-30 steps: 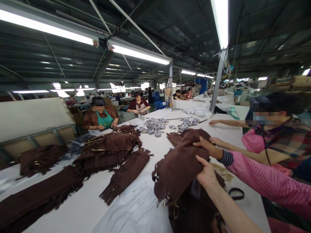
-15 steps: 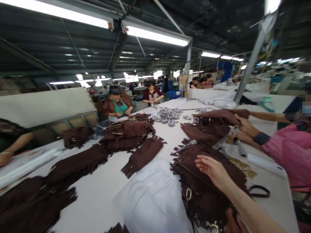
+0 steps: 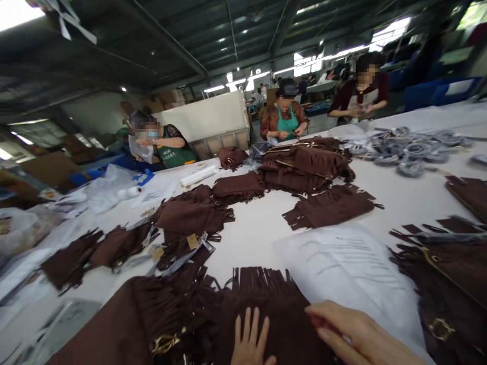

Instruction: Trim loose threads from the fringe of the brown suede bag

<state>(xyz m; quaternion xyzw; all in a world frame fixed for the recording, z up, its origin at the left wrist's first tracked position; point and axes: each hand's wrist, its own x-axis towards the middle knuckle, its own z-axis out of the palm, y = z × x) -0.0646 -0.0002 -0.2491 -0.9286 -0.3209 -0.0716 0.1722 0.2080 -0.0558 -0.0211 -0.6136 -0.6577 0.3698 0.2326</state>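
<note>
A brown suede piece with a fringed top edge [image 3: 262, 294] lies on the white table [image 3: 251, 233] right in front of me. My left hand [image 3: 249, 342] rests flat on it with the fingers spread. My right hand [image 3: 352, 334] touches the piece's right edge, where it meets a white printed paper sheet [image 3: 342, 263]; its fingers lie together and any grip is hidden. A brown bag with gold rings [image 3: 445, 284] sits to the right. More brown fringed fabric with a gold clasp [image 3: 152, 324] lies at my left.
Fringed brown pieces [image 3: 331, 205] and a stack of them [image 3: 304, 165] cover the table's middle. Grey rings [image 3: 411, 147] lie far right. Clear plastic bags [image 3: 102, 190] sit at the left. Three people work along the far side.
The view has swung left and down. The neighbour in the pink sleeve is out of view. Both my hands have come down onto the fringed piece near me.
</note>
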